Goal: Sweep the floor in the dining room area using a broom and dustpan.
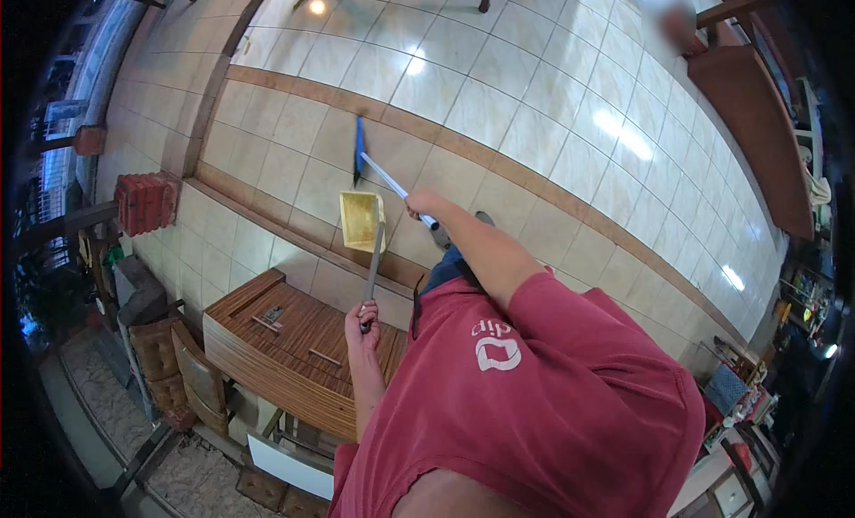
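Observation:
My left hand (364, 317) is closed around the upper end of a long grey handle. At its far end, a yellow dustpan (361, 221) rests on the tiled floor with its hollow side showing. My right hand (424, 204) grips the pale metal pole of a push broom or squeegee (360, 140), near the pole's end. The blue head, with a dark lower edge, is on the beige tiles beyond the dustpan, close to it with a small gap. Whether the dustpan holds any dirt cannot be told.
A striped wooden table (294, 331) with small items on it stands to my left, chairs (200, 378) beside it. A low step edge (320, 254) runs past the dustpan. A brick pillar base (147, 204) is at far left, a brown panel (751, 130) at right. My shoe (439, 237) is near the pole.

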`<state>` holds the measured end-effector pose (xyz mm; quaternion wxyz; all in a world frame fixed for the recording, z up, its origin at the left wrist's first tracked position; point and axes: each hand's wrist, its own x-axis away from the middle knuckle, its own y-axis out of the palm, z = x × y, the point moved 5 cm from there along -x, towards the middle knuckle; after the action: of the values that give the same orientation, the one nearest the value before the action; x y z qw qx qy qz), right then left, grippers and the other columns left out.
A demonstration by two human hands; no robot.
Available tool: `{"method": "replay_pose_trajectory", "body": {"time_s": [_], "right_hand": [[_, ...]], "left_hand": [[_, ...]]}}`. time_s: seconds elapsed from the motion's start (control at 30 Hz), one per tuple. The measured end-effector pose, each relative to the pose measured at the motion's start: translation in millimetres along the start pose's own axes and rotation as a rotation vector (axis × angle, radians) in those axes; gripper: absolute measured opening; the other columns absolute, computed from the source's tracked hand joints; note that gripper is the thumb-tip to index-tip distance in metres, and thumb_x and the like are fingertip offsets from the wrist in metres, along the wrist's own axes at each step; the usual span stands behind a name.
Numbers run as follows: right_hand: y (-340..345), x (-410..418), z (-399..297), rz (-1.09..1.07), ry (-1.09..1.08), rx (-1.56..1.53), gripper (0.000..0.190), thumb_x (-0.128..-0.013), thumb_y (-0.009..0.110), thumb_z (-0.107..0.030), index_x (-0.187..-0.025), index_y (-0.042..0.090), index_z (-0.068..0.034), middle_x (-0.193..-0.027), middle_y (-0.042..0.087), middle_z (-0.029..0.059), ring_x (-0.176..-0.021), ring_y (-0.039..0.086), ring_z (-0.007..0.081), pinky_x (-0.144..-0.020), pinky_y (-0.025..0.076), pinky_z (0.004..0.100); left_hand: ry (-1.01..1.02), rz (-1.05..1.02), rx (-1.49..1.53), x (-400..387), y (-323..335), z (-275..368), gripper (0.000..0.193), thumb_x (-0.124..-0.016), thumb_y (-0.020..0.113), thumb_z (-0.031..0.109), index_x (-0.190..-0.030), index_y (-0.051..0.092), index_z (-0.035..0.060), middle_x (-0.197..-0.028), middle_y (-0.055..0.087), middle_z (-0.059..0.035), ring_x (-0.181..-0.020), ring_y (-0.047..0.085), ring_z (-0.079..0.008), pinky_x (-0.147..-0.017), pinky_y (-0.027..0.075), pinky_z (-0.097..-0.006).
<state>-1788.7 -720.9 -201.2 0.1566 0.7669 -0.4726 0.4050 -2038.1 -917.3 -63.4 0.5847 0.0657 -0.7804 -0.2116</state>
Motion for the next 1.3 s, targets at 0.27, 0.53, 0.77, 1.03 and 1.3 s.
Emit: {"method": "replay_pose_trajectory", "body": {"time_s": [0.27,0.53,0.77,1.03,1.3], "right_hand": [[-106.0,109.0,17.3,0.304,0.026,0.184,0.024,-0.072,0.052,-0.018,-0.064,0.066,0.000,-0.061,0.062,0.0213,-0.061,0.064,0.0336,-0.064,0.051,0.0412],[-160.9,280.6,132.5,0.836,0.453,0.124,0.022,-0.077,0.054,-0.016,-0.075,0.066,0.002,-0.087,0.064,0.0280,-0.082,0.064,0.0404,-0.071,0.051,0.0482],[-236.8,253.3,294.8,0.809,0.716,0.241,0.017,-0.073,0.062,-0.017,-0.069,0.067,-0.001,-0.076,0.067,0.0193,-0.076,0.067,0.0311,-0.068,0.053,0.0440],[-189.2,119.2,151.9,0.353,0.251,0.687,0.014,-0.064,0.063,-0.024,-0.063,0.069,-0.011,-0.066,0.065,0.0130,-0.064,0.065,0.0287,-0.058,0.049,0.0404],[-113.3,-51.5,-119.7,0.216,-0.042,0.313,0.017,-0.071,0.060,-0.020,-0.070,0.072,-0.008,-0.068,0.068,0.0113,-0.061,0.066,0.0278,-0.056,0.050,0.0406]], "left_hand": [[0.092,0.036,-0.188,-27.8,-4.7,42.8,0.011,-0.093,0.040,0.006,-0.089,0.042,-0.0042,-0.072,0.044,-0.0051,-0.051,0.041,-0.0077,-0.041,0.037,-0.0172],[0.060,0.021,-0.188,-60.8,65.9,74.1,0.015,-0.095,0.041,0.009,-0.090,0.043,-0.0050,-0.065,0.042,-0.0023,-0.051,0.041,-0.0078,-0.041,0.036,-0.0179],[-0.103,-0.092,-0.042,-67.9,130.3,81.5,0.016,-0.096,0.042,0.009,-0.097,0.041,-0.0064,-0.072,0.043,-0.0061,-0.057,0.043,-0.0081,-0.042,0.036,-0.0182],[-0.019,0.084,-0.139,-43.6,187.2,83.9,0.015,-0.096,0.042,0.011,-0.094,0.040,-0.0032,-0.071,0.041,-0.0036,-0.052,0.041,-0.0069,-0.040,0.034,-0.0170],[0.062,0.096,-0.144,-64.2,200.6,94.9,0.012,-0.095,0.041,0.008,-0.091,0.041,-0.0040,-0.067,0.041,-0.0020,-0.050,0.039,-0.0060,-0.039,0.033,-0.0158]]}}
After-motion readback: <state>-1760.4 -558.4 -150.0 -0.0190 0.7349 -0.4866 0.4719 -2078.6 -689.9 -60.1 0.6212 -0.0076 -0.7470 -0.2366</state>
